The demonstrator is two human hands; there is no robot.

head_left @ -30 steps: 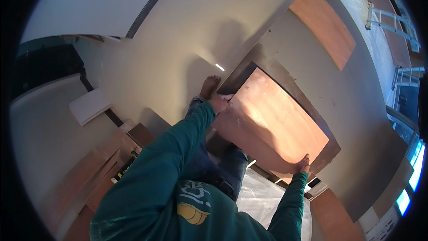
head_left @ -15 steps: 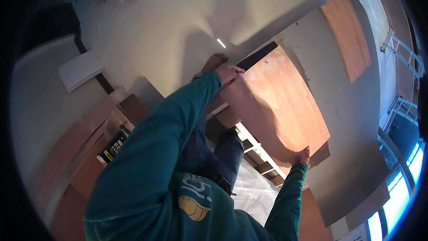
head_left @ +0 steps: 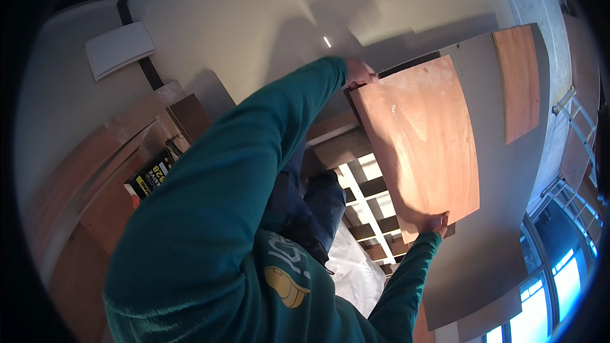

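Note:
A reddish plywood panel [head_left: 429, 133] is held between both my hands. My left hand [head_left: 361, 72] grips its upper left corner, fingers curled at the edge. My right hand [head_left: 441, 222] grips its lower edge near the right corner. A large grey board [head_left: 484, 216] lies around and under the panel, with a dark strip showing beside my left hand. Left of the panel, a lattice of pale and dark squares [head_left: 359, 194] shows above white sheeting [head_left: 346, 248].
A smaller plywood piece [head_left: 516, 82] sits at the upper right. Ladders [head_left: 575, 124] and bright windows [head_left: 565, 286] are at the right. A black-and-yellow box [head_left: 149, 174], wooden boards [head_left: 108, 187] and white sheets [head_left: 117, 51] are at the left. My legs are below me.
The panel and my left hand have moved upward and right in view, exposing more of the lattice. The surroundings have also shifted as my view turned.

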